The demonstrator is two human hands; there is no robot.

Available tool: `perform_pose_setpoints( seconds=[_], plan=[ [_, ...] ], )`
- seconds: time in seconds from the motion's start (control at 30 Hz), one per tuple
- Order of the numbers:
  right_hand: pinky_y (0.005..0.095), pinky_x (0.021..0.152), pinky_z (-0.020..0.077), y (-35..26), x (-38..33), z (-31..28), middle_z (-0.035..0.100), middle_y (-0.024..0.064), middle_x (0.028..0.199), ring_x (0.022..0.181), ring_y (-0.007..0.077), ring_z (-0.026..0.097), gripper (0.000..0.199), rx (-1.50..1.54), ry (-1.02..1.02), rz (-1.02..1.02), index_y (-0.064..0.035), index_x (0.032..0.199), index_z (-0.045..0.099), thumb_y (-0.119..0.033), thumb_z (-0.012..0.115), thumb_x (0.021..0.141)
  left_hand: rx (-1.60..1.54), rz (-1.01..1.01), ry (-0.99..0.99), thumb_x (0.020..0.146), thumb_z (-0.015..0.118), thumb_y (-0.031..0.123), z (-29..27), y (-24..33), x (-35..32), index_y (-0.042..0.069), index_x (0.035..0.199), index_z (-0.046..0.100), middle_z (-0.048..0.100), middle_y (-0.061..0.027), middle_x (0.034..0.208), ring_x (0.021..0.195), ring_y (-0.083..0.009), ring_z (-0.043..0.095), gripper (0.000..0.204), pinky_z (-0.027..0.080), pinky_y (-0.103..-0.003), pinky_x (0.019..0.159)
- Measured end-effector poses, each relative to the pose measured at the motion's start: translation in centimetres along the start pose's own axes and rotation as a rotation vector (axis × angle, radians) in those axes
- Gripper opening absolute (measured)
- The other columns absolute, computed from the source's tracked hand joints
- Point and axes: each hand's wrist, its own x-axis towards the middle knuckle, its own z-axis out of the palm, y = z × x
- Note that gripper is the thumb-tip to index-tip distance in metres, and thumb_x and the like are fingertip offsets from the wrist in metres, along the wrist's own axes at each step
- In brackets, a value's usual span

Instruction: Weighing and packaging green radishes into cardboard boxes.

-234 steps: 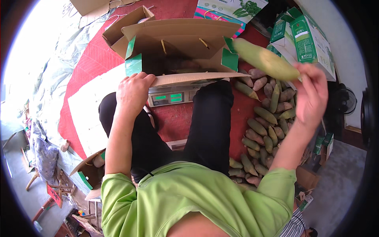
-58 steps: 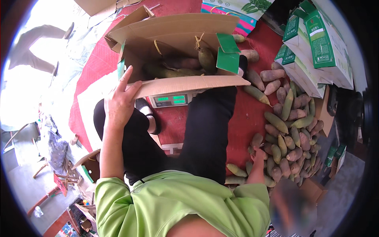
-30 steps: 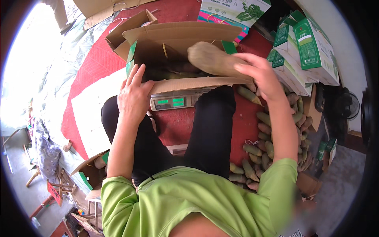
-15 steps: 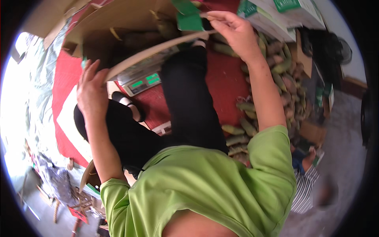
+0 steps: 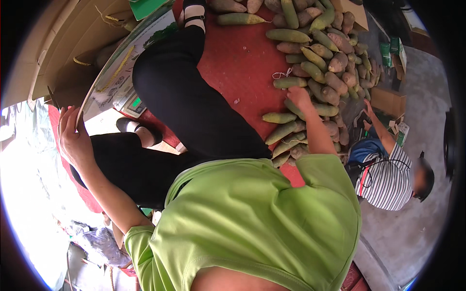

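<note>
My left hand (image 5: 75, 140) grips the edge of an open cardboard box's printed flap (image 5: 109, 72), its thumb and fingers around the corner. To the right, my right hand (image 5: 300, 99) reaches down to the near side of the pile, fingers closed around a green radish (image 5: 294, 110) that it partly hides. Other long green radishes (image 5: 287, 35) lie around it, mixed with reddish-brown sweet potatoes (image 5: 335, 81). The cardboard box (image 5: 63, 58) stands at the far left, with yellow rope handles; its inside is dark.
A digital scale (image 5: 132, 104) with a green display shows beneath the flap, beside my foot. Red sheeting (image 5: 238, 63) covers the floor under my legs. At right, a person in a striped shirt (image 5: 386, 182) reaches toward the pile. A small cardboard box (image 5: 388, 103) sits beyond it.
My right hand has left the box flap and moved right and nearer, down to the radishes. My left hand stays on the flap, which now tilts outward. The view has shifted right.
</note>
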Motion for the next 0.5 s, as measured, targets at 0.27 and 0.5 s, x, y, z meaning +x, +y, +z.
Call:
perform_pose_setpoints(
  seconds=[0.27, 0.5],
  plan=[
    [0.047, 0.091, 0.0448, -3.6, -4.9, 8.6, 0.047, 0.0111, 0.129, 0.118, 0.035, 0.047, 0.043, -0.249, -0.273, 0.139, -0.018, 0.124, 0.051, -0.017, 0.056, 0.081, -0.033, -0.021, 0.051, 0.075, 0.064, 0.0, -0.3, 0.5, -0.2, 0.011, 0.094, 0.071, 0.067, -0.0039, 0.105, 0.11, -0.0231, 0.059, 0.023, 0.046, -0.036, 0.092],
    [0.0483, 0.091, 0.0408, -4.8, -6.0, 13.3, 0.05, 0.0072, 0.122, 0.118, 0.0277, 0.046, 0.035, -0.444, -0.404, -0.174, -0.0205, 0.121, 0.053, -0.022, 0.053, 0.086, -0.006, -0.059, 0.032, 0.073, 0.063, 0.003, -1.0, 1.5, -0.4, 0.013, 0.092, 0.07, 0.066, -0.0013, 0.103, 0.113, -0.0211, 0.057, 0.022, 0.046, -0.038, 0.091]
  ],
)
